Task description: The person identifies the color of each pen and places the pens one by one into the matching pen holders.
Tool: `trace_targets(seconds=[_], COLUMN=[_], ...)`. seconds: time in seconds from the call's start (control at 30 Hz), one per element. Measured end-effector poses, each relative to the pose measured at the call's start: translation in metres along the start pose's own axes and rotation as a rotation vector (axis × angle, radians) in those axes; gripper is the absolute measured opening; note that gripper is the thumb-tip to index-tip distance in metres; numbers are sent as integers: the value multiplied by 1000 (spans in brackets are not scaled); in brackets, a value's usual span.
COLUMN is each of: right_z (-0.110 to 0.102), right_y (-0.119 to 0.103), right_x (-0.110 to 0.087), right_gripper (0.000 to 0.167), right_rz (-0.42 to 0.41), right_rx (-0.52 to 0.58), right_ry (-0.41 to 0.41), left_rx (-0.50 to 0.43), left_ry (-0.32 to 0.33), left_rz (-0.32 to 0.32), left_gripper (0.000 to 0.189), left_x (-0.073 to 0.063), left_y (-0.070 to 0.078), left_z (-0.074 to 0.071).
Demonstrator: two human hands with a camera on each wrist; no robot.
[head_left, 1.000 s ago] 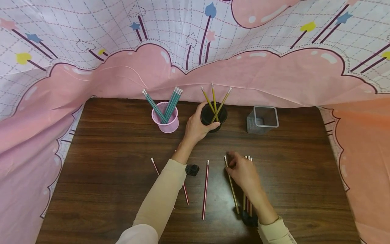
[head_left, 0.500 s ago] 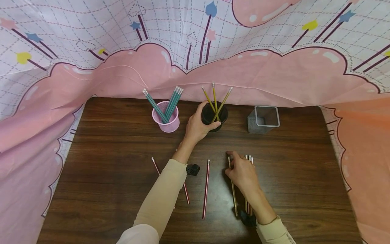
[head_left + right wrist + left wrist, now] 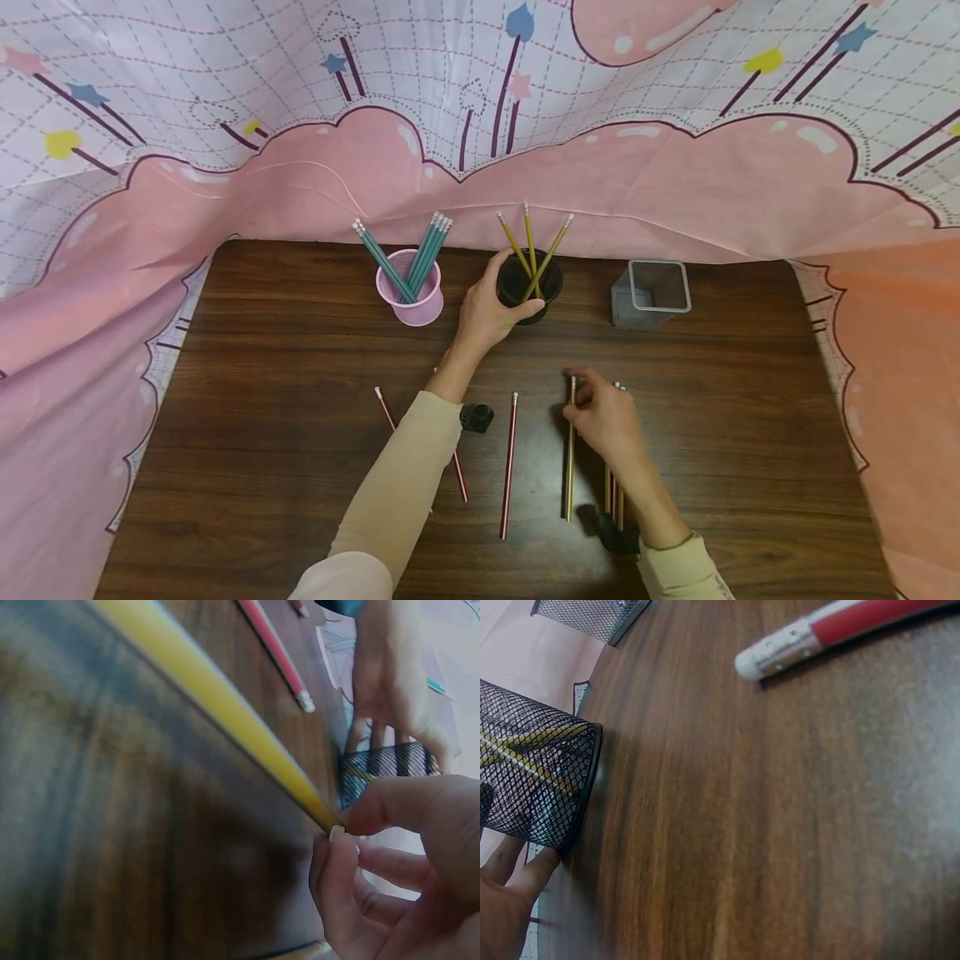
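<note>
My left hand (image 3: 483,312) grips the black mesh pencil cup (image 3: 552,287), thumb on the near side and fingers round the far left side. Three yellow pencils (image 3: 527,237) stand in that cup, eraser ends up, leaning apart. In the head view, my right hand (image 3: 606,417) is nearer the table's front. It pinches a yellow pencil (image 3: 569,475) close to its eraser end, between thumb and fingertips. The right wrist view shows this yellow pencil (image 3: 217,697) slanting away from the pinch over the table.
A pink mesh cup (image 3: 417,315) holds several green pencils (image 3: 427,254). A grey square mesh holder (image 3: 630,308) stands at the right. Red pencils (image 3: 507,475) lie mid-table, partly under my left forearm. More pencils (image 3: 609,492) lie beside my right forearm. Patterned cloth (image 3: 637,200) hangs behind.
My right hand shifts slightly right and now pinches the yellow pencil, which has swung from slanted to nearly straight. My left hand stays on the black cup.
</note>
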State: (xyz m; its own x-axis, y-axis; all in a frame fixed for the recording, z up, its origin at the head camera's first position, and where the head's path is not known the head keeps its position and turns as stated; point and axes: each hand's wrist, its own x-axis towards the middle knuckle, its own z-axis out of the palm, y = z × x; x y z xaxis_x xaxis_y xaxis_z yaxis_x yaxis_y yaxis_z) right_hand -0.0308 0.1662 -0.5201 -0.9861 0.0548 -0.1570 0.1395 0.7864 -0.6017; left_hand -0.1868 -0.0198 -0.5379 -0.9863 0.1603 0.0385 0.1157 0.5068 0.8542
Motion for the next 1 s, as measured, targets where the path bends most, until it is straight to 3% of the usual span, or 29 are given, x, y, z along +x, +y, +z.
trace_targets(seconds=[0.2,0.57,1.0], right_z=[-16,-37,-51], right_y=[-4,-11,-22], right_x=[3,12,20], right_gripper=[51,52,53], right_rz=[44,49,22], right_rx=[75,174,154], right_ry=[-13,8,43], left_rx=[12,11,13], left_ry=[5,8,20], left_rz=[-4,-7,5], left_gripper=[93,93,93], left_x=[0,0,0], left_y=[0,0,-3], left_z=[0,0,4])
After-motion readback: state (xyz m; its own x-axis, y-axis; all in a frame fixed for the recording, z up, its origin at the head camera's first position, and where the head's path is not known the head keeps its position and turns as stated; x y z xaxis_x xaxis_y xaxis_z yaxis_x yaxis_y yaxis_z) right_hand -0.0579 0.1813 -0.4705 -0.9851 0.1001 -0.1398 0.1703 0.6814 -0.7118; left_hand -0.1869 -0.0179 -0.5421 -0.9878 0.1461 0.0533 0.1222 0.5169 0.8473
